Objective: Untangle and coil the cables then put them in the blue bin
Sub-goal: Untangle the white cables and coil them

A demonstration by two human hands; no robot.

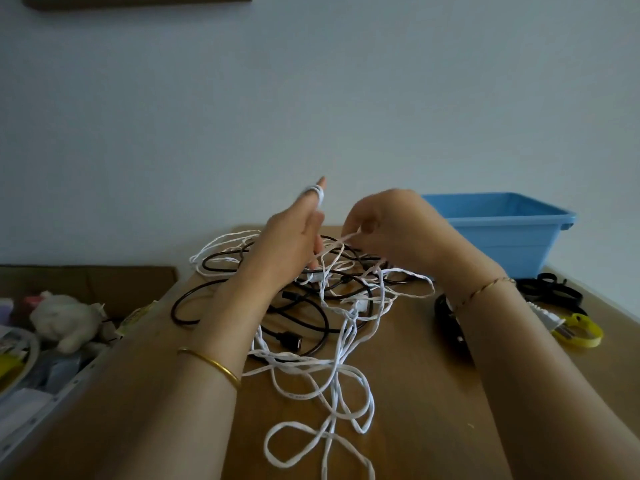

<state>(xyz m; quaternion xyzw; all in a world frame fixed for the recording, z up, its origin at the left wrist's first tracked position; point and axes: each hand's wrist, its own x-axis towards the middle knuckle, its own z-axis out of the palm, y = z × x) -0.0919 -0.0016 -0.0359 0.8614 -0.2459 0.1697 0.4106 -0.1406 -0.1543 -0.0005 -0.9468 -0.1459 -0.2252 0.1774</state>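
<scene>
The right hand [377, 230] is pinching a strand of the white cable [346, 337]. The left hand [294, 233] is holding it looped round its raised index finger. The rest is lying tangled with the black cable [292, 341] on the table [433, 393], with the blue bin [502, 230] at two o'clock.

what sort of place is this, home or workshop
Likely a home room: a wooden table against a plain wall, a plush toy in clutter beside it, and a blue plastic bin.

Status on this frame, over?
Left hand: white cable looped round forefinger. Right hand pinches a strand. It lies tangled with black cables, outside blue bin.
</scene>
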